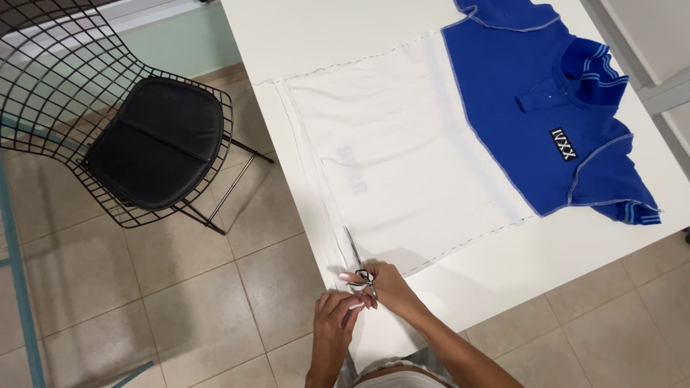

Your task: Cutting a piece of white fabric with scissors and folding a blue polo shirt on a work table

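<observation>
A polo shirt lies flat on the white table [309, 29], its lower half white [402, 151] and its chest, collar and sleeves blue [525, 108]. My right hand [384, 284] grips a pair of scissors [357, 255] whose blades point into the shirt's bottom hem. My left hand [334, 316] sits just below, at the table's near edge, pinching the white hem strip [352, 307] next to the scissors.
A black wire chair [65, 79] with a black seat cushion [157, 140] stands on the beige tiled floor to the left of the table. A teal metal frame [18, 287] runs along the far left.
</observation>
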